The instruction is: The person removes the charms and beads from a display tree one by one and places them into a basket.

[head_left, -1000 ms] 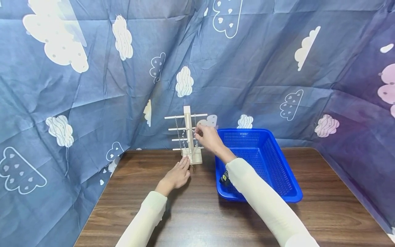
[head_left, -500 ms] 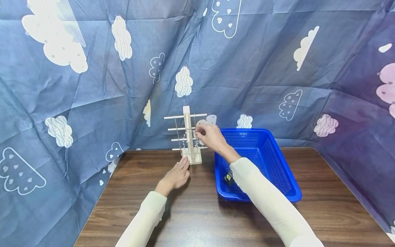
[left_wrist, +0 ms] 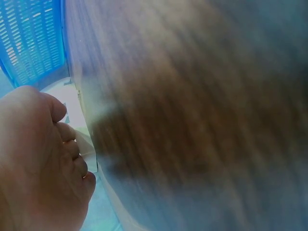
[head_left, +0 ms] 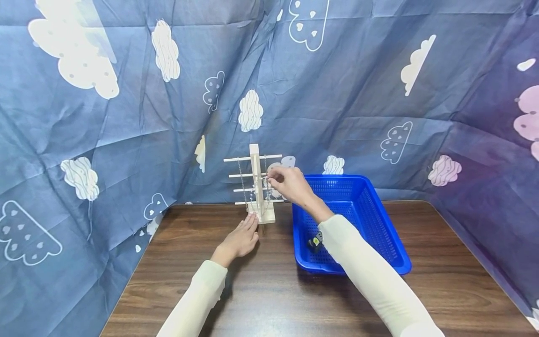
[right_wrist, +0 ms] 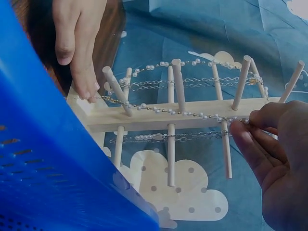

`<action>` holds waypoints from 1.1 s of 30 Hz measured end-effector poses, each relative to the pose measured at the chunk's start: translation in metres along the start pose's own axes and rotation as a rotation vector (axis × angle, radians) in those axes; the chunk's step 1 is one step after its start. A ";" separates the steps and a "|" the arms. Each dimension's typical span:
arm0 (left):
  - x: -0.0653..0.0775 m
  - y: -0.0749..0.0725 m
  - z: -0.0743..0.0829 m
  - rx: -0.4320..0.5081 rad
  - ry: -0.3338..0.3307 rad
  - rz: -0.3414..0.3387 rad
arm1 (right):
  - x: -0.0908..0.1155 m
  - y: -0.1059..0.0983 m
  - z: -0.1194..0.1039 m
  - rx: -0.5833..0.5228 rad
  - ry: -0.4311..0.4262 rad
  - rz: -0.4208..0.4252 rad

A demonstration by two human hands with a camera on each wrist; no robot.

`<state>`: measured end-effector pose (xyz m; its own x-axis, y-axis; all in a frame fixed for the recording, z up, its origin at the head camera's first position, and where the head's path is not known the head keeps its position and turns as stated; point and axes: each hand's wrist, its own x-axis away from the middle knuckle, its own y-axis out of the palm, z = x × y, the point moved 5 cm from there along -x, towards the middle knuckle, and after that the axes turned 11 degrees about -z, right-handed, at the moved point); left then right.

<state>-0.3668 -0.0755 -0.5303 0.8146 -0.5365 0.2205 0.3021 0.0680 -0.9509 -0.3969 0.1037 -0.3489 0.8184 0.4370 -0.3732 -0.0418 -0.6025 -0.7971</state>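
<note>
your right hand (head_left: 292,187) is at the upper right of the pale wooden stand with an upright post and rows of round pegs (head_left: 258,180); its thumb and fingers pinch one end of a thin strand of white pearl-like and gold-coloured beads (right_wrist: 204,116). the strand runs slack along the post towards the base; whether it rests on a peg, you cannot tell from these views. your left hand (head_left: 238,239) lies with straight fingers on the base, gripping nothing. silver-coloured link chains (right_wrist: 199,82) hang from the pegs on both sides of the post. the stand is upright near the far edge of the brown wood-grain desk (head_left: 269,290). just to its right is a blue perforated plastic basket (head_left: 381,229), holding a dark object with a yellow patch (head_left: 315,243), partly hidden by your right sleeve (head_left: 370,271).
</note>
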 end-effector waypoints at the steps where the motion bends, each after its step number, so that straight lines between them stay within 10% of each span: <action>1: 0.000 0.000 0.000 0.004 0.003 0.003 | 0.001 -0.001 0.000 0.001 -0.002 0.001; 33: -0.001 -0.002 0.001 0.031 0.003 0.006 | 0.023 -0.004 -0.035 -0.002 -0.096 -0.080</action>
<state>-0.3677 -0.0744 -0.5286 0.8151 -0.5382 0.2145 0.3127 0.0969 -0.9449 -0.3576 0.0922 -0.3378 0.7606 0.5457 -0.3518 0.0229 -0.5641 -0.8254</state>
